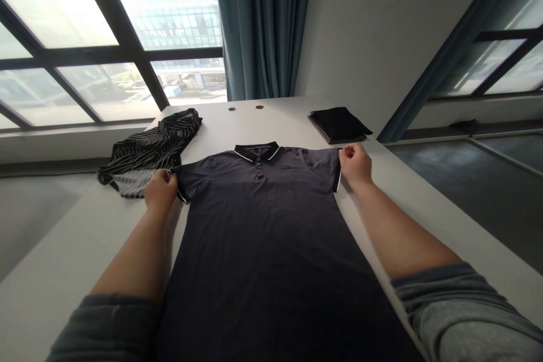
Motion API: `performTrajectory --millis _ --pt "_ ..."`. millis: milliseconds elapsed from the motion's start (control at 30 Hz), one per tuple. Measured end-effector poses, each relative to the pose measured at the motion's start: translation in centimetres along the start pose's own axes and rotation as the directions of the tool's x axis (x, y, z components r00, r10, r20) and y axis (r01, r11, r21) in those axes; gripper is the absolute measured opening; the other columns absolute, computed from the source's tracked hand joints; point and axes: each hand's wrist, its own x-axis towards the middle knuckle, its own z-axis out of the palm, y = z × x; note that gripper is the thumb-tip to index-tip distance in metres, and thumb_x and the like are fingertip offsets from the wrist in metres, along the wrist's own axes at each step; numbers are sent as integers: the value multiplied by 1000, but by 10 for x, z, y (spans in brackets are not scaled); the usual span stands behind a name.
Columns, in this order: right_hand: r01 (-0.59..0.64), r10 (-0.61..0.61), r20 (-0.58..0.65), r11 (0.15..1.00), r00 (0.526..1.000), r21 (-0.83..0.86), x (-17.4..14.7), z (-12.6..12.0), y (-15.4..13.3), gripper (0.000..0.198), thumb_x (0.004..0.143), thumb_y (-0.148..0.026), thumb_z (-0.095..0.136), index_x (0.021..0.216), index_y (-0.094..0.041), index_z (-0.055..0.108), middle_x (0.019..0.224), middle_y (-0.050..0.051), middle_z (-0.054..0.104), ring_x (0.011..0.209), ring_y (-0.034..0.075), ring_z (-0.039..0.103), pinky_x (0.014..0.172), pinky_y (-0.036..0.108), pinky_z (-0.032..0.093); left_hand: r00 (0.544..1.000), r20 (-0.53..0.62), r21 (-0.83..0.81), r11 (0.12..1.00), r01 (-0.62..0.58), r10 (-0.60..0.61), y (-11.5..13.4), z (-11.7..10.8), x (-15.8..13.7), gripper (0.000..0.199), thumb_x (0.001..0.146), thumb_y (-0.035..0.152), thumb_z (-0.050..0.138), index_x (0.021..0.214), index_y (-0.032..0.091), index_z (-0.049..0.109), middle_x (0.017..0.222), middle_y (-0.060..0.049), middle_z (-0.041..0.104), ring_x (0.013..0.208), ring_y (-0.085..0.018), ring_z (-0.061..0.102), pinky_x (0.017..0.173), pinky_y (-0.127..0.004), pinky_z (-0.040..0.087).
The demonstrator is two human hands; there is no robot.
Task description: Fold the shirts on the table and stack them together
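Observation:
A dark grey polo shirt (263, 237) lies face up on the white table, its black, white-edged collar at the far end and its sleeves spread to both sides. My left hand (160, 191) pinches the edge of the sleeve on the left. On the other side, my right hand (355, 165) grips the upper corner of the right sleeve's cuff. Three buttons show below the collar. The shirt's lower hem is out of view at the bottom.
A crumpled black-and-white striped garment (148, 150) lies beyond my left hand. Folded dark clothes (339, 124) are stacked at the table's far right. The white table (220, 124) has two round holes near its back edge, before a blue curtain (263, 22) and windows.

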Motion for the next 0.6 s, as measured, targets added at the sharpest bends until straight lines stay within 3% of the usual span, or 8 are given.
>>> performTrajectory --millis 233,600 --pt "196 -199 117 980 973 41 -17 0 -36 17 87 -33 61 97 -22 68 85 9 76 81 26 71 78 35 54 998 -52 -84 996 -42 37 15 -6 -9 30 97 43 54 116 23 68 105 -11 78 102 -33 72 90 -43 52" --pt "373 -366 274 927 889 28 -39 7 -82 17 95 -30 60 103 -22 73 90 7 79 81 25 73 76 33 53 997 -45 -102 992 -71 66 16 -4 -12 30 96 41 56 115 22 68 103 -11 77 99 -32 72 89 -42 53"
